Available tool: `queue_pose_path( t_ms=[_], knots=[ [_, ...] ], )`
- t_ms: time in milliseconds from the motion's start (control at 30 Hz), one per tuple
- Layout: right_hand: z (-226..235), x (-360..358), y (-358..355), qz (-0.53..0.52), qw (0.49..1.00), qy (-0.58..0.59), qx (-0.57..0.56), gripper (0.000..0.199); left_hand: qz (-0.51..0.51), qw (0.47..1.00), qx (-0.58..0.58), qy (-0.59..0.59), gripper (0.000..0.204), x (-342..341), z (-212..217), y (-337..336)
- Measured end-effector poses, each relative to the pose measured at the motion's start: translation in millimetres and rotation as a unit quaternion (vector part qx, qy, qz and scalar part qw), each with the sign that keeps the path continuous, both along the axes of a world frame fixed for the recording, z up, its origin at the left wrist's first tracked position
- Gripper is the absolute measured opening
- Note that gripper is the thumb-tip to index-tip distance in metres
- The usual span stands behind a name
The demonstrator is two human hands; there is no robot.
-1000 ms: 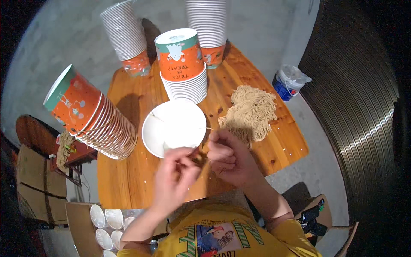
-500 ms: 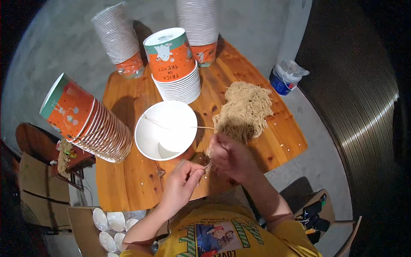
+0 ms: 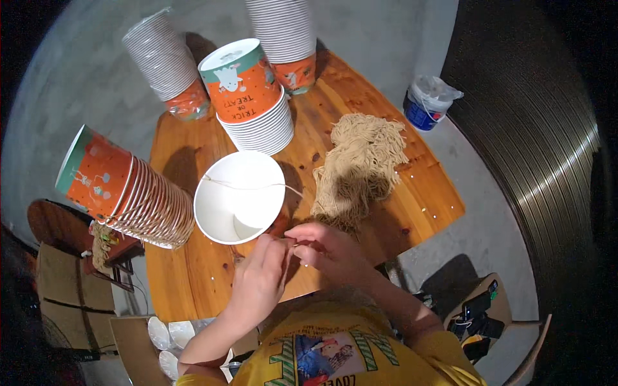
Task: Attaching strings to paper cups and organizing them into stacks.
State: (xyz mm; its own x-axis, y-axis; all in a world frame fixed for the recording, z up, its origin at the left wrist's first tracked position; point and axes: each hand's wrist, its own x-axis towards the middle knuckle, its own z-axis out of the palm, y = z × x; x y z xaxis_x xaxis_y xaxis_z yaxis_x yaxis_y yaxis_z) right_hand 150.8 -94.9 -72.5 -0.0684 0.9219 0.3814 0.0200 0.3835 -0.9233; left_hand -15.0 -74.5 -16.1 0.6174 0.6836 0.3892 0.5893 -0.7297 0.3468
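Close together at the table's near side, my left hand (image 3: 259,273) and my right hand (image 3: 327,252) pinch a thin beige cord between their fingertips; the fingers hide most of the held part. Just beyond them an open paper bucket (image 3: 239,215), white inside, tilts toward me. A beige cord (image 3: 257,188) spans its mouth and runs past the right rim. To the right of the bucket lies a loose heap of beige cords (image 3: 360,151), with my right hand nearest its lower end.
At the left leans a stack of orange buckets (image 3: 103,177) with cords along the rims. An upside-down bucket stack (image 3: 241,87) and two tall wrapped stacks (image 3: 158,51) (image 3: 283,29) stand at the back of the wooden table (image 3: 187,283). A blue-white pail (image 3: 426,106) is on the floor.
My hands have come together, the right one moving left and down to meet the left fingertips. The view has shifted slightly. The cord over the bucket now hangs in a curve on the right.
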Motion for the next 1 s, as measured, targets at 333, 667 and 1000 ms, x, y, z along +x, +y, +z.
queue_pose_path(
  t_ms=[333,667,1000],
  knots=[
    [15.8,0.2,2.4,0.009,0.993,0.006,-0.121,0.011,0.000,0.995,0.076,0.061,0.023,-7.0,-3.7,5.1],
    [17.4,-4.1,7.1,-0.003,0.977,0.024,-0.212,0.005,-0.001,0.998,-0.037,-0.046,0.014,-4.7,-4.1,10.3],
    [10.3,-11.7,10.7,-0.113,0.985,-0.026,-0.124,0.006,0.032,0.996,0.002,-0.089,0.013,-9.1,-0.7,13.7]
  ],
)
